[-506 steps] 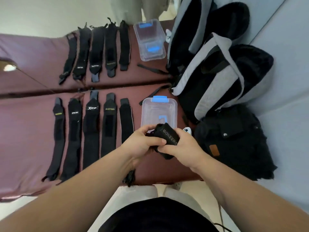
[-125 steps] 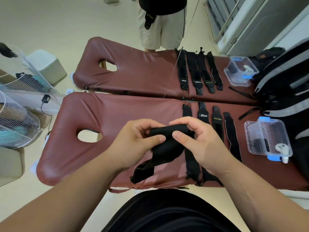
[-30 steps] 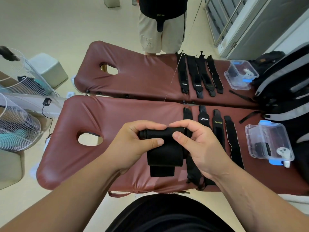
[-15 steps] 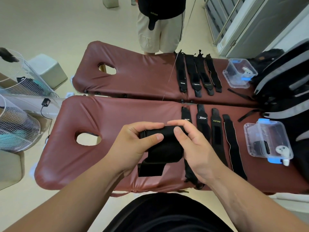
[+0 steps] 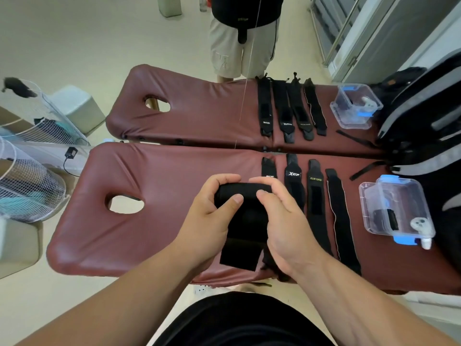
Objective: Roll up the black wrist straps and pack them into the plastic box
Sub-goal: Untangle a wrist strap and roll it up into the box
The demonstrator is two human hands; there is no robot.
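I hold a partly rolled black wrist strap (image 5: 245,216) above the near maroon table (image 5: 154,221). My left hand (image 5: 212,218) grips the left end of the roll, thumb on top. My right hand (image 5: 282,221) pinches the right end. The strap's loose tail hangs toward me. Several flat black straps (image 5: 315,203) lie to the right of my hands. A clear plastic box (image 5: 396,208) with blue latches stands at the right, with one rolled strap inside.
A second maroon table (image 5: 199,113) behind carries several more straps (image 5: 289,108) and another clear box (image 5: 355,106). A person in beige shorts (image 5: 239,51) stands beyond it. Backpacks (image 5: 429,116) fill the right side. Wire fan guards (image 5: 25,186) stand at the left.
The roll has grown thicker and the hanging tail shorter. Both hands stay in the same place, turning the roll.
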